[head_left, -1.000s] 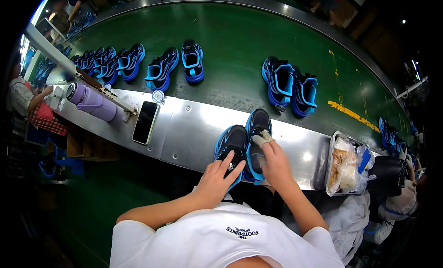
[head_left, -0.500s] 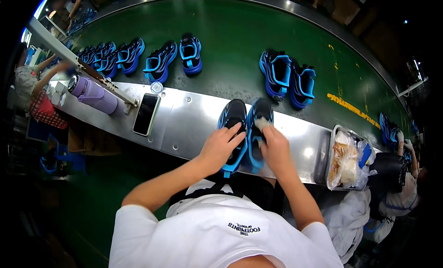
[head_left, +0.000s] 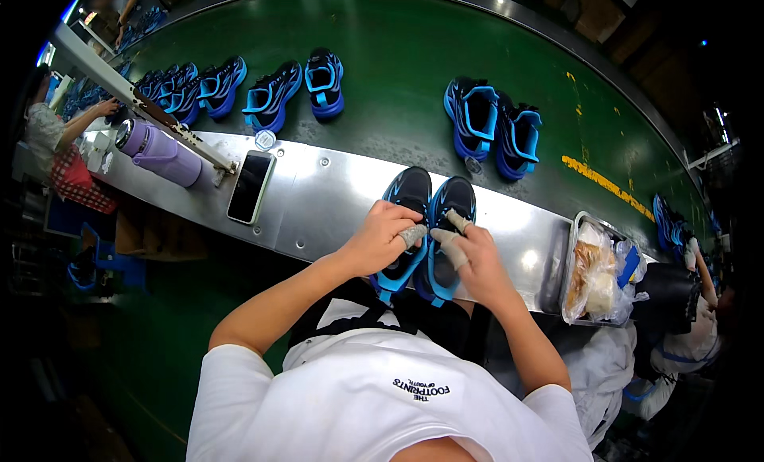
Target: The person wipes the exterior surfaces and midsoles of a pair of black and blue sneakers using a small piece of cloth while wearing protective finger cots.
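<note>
Both hands on a pair of black-and-blue sneakers at the steel ledge

The pair of black-and-blue sneakers point(head_left: 426, 227) lay side by side on the polished steel ledge point(head_left: 334, 195), directly at 12 o'clock from the person's chest, heels hanging over the near edge, toes pointing to 12 toward the green conveyor belt point(head_left: 398, 64). Long axis ran 6 to 12, tipped slightly to 1.

Left hand point(head_left: 382, 239) sat on the left sneaker point(head_left: 406, 223), fingers curled down over its upper, taped fingertip point(head_left: 412, 236) pressed toward the gap between the two shoes. Right hand point(head_left: 469, 255) sat on the right sneaker point(head_left: 446, 231), fingers bent, one taped finger point(head_left: 457, 221) raised toward 12 along the shoe's tongue area. The two hands nearly met at the seam between the shoes; whether they pinched a lace or just pressed, could not tell. Each hand was nearest its own shoe, neither crossed over.

Around it: black phone point(head_left: 251, 186) flat on the ledge at 10 o'clock from the hands, lilac bottle point(head_left: 159, 153) lying further out at 10. Clear tray of bagged items point(head_left: 597, 279) at 3 o'clock. A second blue pair point(head_left: 493, 128) stood on the belt at 1 o'clock, more blue pairs point(head_left: 270, 92) at 11. Another person's arm point(head_left: 83, 116) far out at 10
</note>
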Action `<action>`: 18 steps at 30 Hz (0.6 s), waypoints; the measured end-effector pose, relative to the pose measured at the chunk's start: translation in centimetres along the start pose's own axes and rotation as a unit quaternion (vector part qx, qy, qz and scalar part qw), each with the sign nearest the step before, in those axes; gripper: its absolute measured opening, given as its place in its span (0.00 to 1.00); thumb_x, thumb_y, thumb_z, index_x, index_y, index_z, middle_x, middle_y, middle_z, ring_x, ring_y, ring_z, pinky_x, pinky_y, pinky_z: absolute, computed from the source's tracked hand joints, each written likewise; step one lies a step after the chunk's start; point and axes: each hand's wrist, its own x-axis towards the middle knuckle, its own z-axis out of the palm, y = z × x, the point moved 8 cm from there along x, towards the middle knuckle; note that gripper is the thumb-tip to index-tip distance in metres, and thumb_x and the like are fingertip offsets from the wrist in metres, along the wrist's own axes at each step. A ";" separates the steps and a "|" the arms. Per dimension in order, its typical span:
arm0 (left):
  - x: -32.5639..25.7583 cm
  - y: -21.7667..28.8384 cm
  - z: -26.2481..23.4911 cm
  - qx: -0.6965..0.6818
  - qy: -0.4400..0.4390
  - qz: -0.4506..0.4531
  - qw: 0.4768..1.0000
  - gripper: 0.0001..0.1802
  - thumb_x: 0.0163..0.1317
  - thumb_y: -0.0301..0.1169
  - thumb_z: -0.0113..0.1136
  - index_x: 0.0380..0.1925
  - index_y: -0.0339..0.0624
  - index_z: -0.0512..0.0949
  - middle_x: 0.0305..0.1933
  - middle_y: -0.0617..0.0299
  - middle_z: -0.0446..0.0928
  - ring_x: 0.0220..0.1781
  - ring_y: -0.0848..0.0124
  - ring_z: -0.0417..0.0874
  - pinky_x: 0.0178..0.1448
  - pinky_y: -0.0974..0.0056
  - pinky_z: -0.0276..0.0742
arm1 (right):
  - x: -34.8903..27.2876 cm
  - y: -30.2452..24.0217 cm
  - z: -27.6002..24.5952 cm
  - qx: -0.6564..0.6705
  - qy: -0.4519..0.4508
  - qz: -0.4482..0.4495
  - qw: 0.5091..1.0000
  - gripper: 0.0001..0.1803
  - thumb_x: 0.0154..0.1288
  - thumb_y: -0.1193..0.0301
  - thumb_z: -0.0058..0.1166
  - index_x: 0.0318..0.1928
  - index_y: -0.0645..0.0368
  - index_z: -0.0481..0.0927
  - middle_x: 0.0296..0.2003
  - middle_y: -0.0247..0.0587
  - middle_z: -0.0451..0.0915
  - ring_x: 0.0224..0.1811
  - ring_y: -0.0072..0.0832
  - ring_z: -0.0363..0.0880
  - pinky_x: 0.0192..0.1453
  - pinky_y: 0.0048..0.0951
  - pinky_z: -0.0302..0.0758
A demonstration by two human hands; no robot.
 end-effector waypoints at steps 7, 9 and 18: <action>-0.9 3.2 3.3 0.245 0.048 0.127 0.960 0.10 0.50 0.25 0.60 0.35 0.38 0.77 0.56 0.52 0.76 0.62 0.54 0.69 0.66 0.50 0.62 | -0.7 -1.8 0.4 -0.122 0.072 -0.061 0.988 0.21 0.57 0.76 0.62 0.53 0.53 0.81 0.58 0.51 0.74 0.55 0.48 0.75 0.57 0.38 0.76; -0.9 3.2 3.3 0.243 0.054 0.132 0.960 0.14 0.53 0.27 0.63 0.41 0.38 0.78 0.58 0.51 0.75 0.63 0.53 0.70 0.65 0.51 0.64 | -0.6 -1.5 -0.3 -0.105 0.064 -0.042 0.992 0.21 0.58 0.74 0.61 0.54 0.54 0.81 0.59 0.51 0.74 0.58 0.48 0.74 0.62 0.39 0.73; 0.3 1.4 1.1 0.043 0.080 -0.006 0.996 0.11 0.53 0.25 0.62 0.39 0.44 0.83 0.41 0.59 0.78 0.48 0.57 0.76 0.55 0.57 0.70 | 1.4 0.5 -2.1 0.044 -0.076 0.006 0.996 0.14 0.59 0.73 0.60 0.47 0.54 0.83 0.39 0.45 0.80 0.45 0.43 0.75 0.51 0.39 0.73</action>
